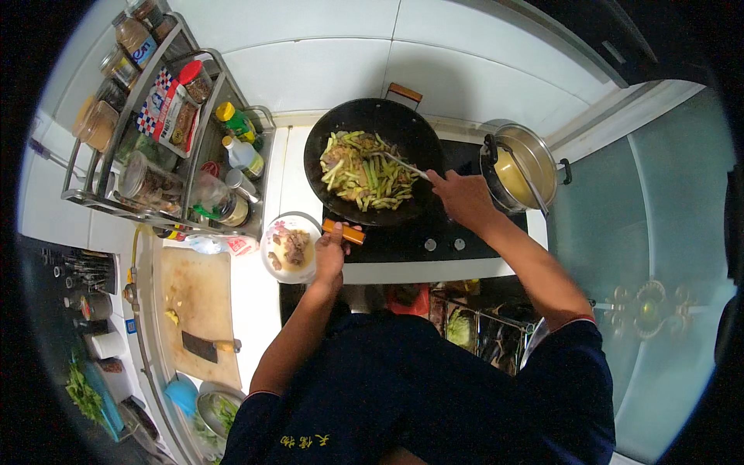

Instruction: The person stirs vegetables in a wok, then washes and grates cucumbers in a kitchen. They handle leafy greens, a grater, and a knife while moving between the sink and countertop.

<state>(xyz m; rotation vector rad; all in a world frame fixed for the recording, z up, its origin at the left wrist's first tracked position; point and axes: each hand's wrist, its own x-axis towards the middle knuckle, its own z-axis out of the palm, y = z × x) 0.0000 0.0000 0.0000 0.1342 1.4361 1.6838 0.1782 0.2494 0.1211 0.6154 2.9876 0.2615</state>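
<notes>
A large black wok (422,139) sits on the black stovetop (387,249), with chopped green vegetable strips (364,174) cooking in it. My left hand (332,252) is closed round the wok's wooden near handle (350,232). Over the wok's right rim, my right hand (465,200) grips a metal spatula (403,164); its far end is among the vegetables. Beside my left hand, at the stove's left edge, stands a white flower-patterned plate (273,225) holding cooked meat pieces (293,246) in some liquid.
A steel pot (552,174) of yellowish liquid, with a ladle (535,192) in it, stands right of the wok. A metal rack (225,70) holds jars and bottles at left. Below it lie a cutting board (194,279) and a cleaver (200,346). A glass panel (643,217) borders the right.
</notes>
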